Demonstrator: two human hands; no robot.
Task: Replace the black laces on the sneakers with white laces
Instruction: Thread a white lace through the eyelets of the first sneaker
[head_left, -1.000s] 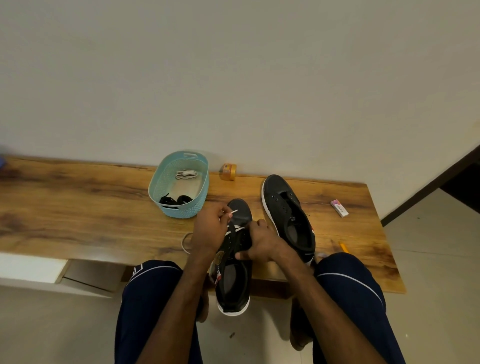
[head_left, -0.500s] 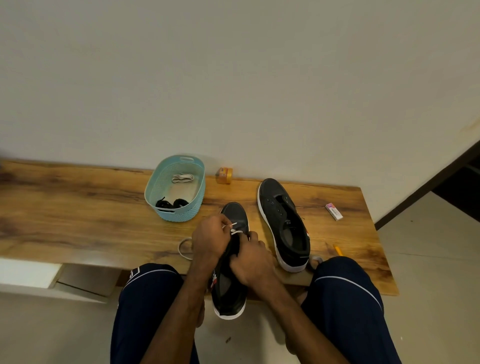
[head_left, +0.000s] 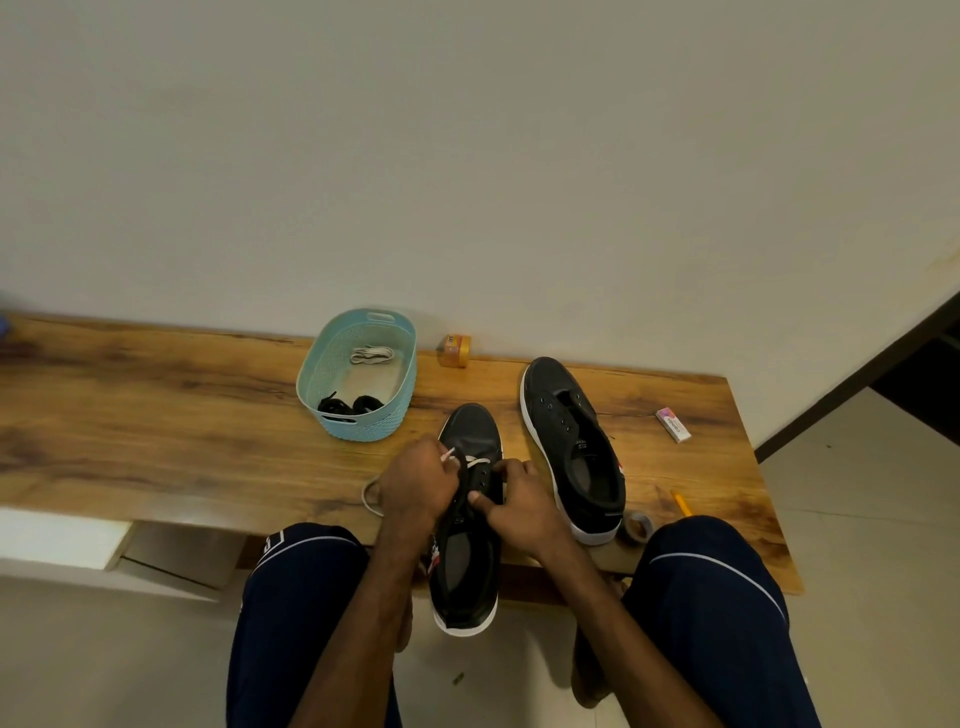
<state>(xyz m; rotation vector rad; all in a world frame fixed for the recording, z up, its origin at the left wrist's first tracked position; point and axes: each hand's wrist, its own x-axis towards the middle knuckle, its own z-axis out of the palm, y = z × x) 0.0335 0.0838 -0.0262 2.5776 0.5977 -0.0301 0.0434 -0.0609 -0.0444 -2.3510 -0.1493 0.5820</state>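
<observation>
Between curled fingers of left hand (head_left: 415, 486): white lace (head_left: 475, 461) tip, pinched. Under right hand (head_left: 519, 506): sneaker (head_left: 467, 571), gripped by bent fingers.

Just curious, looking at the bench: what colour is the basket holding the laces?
The basket is pale turquoise; the head view shows it best.

One black sneaker (head_left: 470, 431), white lace (head_left: 478, 460) in its toe eyelets, lies before the blue basket (head_left: 358, 427); the unlaced second sneaker (head_left: 551, 387) lies right of the basket.
</observation>
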